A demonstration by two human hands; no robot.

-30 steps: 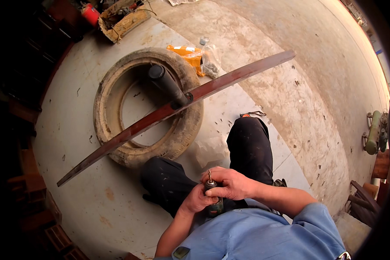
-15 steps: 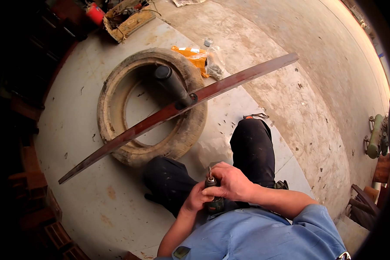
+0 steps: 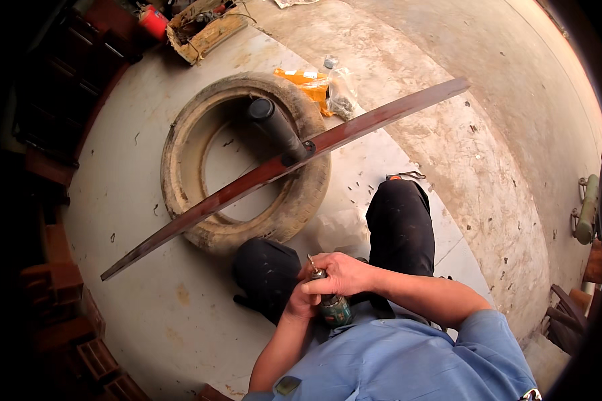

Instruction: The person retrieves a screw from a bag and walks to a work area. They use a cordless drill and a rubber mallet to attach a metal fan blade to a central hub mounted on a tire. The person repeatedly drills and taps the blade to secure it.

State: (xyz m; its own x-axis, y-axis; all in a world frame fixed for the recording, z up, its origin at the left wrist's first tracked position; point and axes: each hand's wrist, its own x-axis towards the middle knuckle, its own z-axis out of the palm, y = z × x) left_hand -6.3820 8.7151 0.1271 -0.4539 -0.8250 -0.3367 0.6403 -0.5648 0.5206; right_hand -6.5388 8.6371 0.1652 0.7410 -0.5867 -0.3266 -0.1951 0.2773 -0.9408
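Observation:
Close to my body I hold a dark green power drill (image 3: 336, 313), its chuck tilted up and away from me. From the chuck rises a thin metal drill bit (image 3: 312, 264). My right hand (image 3: 344, 273) is closed over the chuck, thumb across it. Against the chuck's left side, my left hand (image 3: 302, 299) is closed too, its fingers partly hidden by the right hand. Beyond my knees a long reddish-brown bar (image 3: 231, 194) lies slantwise across a worn tyre (image 3: 180, 180). A black cylinder (image 3: 279, 127) joins the bar near its middle, above the tyre's opening.
An orange bag (image 3: 308, 85) and a clear plastic bag (image 3: 342, 92) sit past the tyre. Farther left stand a wooden box (image 3: 207, 33) of tools and a red container (image 3: 153, 23). Dark wooden pieces (image 3: 60, 281) line the left; a green cylinder (image 3: 587, 210) lies far right.
The drill has tilted, its bit now leaning further left and more of its body showing. Both hands stay closed on it; the whole view has shifted slightly.

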